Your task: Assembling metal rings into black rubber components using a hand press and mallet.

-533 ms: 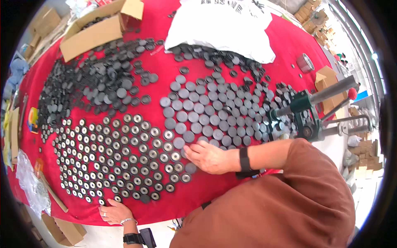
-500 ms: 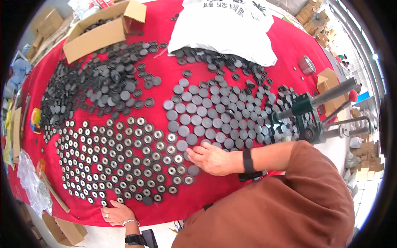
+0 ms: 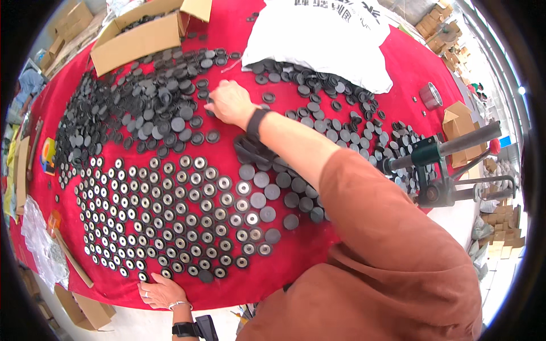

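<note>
My right hand [image 3: 230,103] reaches far across the table, its fingers curled at the right edge of a heap of loose black round caps [image 3: 149,91]. A dark cap shows at its fingertips, partly hidden by the hand. My left hand [image 3: 162,292] lies with fingers spread on the near edge of the red cloth, next to the front discs. Rows of black discs with shiny metal ring centres [image 3: 170,216] spread across the left half. Grey-topped round caps [image 3: 267,213] lie flat to their right, partly covered by my right forearm.
A hand press [image 3: 435,170] with a red-knobbed lever stands at the right. An open cardboard box [image 3: 136,42] sits at the far left, and a white sack [image 3: 318,40] with more caps at its mouth lies at the back. A metal cup [image 3: 430,95] stands far right.
My right hand has left the grey-topped caps near the middle and swung up and left to the heap of loose black caps. My left hand stays about where it was.
</note>
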The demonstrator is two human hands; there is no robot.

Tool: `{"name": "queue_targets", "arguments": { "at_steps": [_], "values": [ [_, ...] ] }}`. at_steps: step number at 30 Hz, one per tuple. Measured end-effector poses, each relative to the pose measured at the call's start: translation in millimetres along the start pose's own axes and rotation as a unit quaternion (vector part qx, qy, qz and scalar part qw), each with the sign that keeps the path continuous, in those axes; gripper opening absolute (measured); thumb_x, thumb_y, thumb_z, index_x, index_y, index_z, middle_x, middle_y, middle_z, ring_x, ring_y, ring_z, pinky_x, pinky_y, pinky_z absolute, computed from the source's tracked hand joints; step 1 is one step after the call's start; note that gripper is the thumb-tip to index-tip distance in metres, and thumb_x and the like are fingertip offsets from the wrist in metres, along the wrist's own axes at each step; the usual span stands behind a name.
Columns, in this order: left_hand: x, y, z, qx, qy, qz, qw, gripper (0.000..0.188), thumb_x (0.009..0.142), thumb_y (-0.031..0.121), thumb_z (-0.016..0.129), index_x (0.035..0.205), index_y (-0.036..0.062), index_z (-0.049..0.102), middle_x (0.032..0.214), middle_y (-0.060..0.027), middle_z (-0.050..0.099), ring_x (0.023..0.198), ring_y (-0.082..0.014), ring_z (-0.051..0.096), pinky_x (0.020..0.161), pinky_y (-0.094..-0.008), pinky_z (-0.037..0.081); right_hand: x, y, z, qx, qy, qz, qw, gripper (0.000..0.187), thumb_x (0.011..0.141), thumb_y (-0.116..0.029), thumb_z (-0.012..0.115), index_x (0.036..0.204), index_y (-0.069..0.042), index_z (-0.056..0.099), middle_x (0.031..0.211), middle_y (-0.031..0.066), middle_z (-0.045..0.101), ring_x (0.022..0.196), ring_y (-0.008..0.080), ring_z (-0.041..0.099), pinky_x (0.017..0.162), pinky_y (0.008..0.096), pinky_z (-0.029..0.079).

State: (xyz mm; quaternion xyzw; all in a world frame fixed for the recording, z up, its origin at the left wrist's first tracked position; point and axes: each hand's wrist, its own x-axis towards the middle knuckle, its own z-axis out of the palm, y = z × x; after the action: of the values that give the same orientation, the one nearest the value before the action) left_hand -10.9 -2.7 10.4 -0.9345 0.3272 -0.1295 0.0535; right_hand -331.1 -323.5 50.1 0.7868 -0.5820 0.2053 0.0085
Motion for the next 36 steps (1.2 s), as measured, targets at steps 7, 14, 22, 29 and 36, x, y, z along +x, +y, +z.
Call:
{"name": "queue_targets", "arguments": {
  "at_steps": [7,14,22,29,36],
  "values": [
    [4.3,0.2,3.9,0.004,-0.005,-0.01,1.0,0.052,0.088,0.044,0.042,0.117,-0.0001,0.044,0.118,-0.0155,0.047,0.108,-0.0347,0.042,0.086,-0.049,0.036,-0.9,-6.3,-10.0,0.004,-0.082,-0.053,0.995,0.017,0.068,-0.009,0.058,0.08,-0.001,0.065,0.075,0.0189,0.064,0.073,0.0363,0.063,0.065,0.0431,0.052],
    [4.5,-7.5,13.4,0.014,0.004,-0.01,1.0,0.054,0.088,0.047,0.04,0.115,0.0007,0.046,0.117,-0.0157,0.048,0.106,-0.0356,0.044,0.082,-0.0504,0.038,-60.4,-9.1,-48.2,0.187,-0.087,-0.066,0.976,0.011,0.067,-0.014,0.062,0.074,-0.006,0.064,0.072,0.016,0.063,0.072,0.0318,0.063,0.066,0.0412,0.051],
    [5.1,-3.9,10.9,0.013,0.0,-0.004,1.0,0.054,0.088,0.048,0.039,0.114,0.0011,0.046,0.116,-0.0155,0.048,0.104,-0.0352,0.044,0.08,-0.0495,0.039,-166.6,-34.5,-57.3,0.16,-0.049,-0.212,0.963,0.016,0.067,-0.009,0.064,0.081,-0.006,0.057,0.075,0.0061,0.058,0.068,0.0225,0.058,0.058,0.0346,0.048],
    [5.8,-5.7,13.7,0.006,0.022,-0.005,1.0,0.054,0.088,0.048,0.039,0.114,0.0007,0.046,0.115,-0.0154,0.048,0.105,-0.0354,0.044,0.081,-0.0496,0.038,-180.9,-33.6,-54.7,0.11,-0.039,-0.313,0.943,0.032,0.062,-0.007,0.06,0.092,0.001,0.058,0.096,0.0101,0.056,0.079,0.0226,0.054,0.066,0.0319,0.048],
    [4.2,-3.1,8.0,0.014,-0.005,-0.01,1.0,0.054,0.088,0.047,0.04,0.114,0.0004,0.046,0.117,-0.0152,0.048,0.106,-0.0356,0.043,0.082,-0.0494,0.038,-175.6,-35.4,-52.0,0.069,-0.052,-0.321,0.943,0.033,0.064,-0.013,0.057,0.093,0.003,0.059,0.097,0.011,0.056,0.083,0.0227,0.053,0.073,0.0323,0.044]
  ]
}}
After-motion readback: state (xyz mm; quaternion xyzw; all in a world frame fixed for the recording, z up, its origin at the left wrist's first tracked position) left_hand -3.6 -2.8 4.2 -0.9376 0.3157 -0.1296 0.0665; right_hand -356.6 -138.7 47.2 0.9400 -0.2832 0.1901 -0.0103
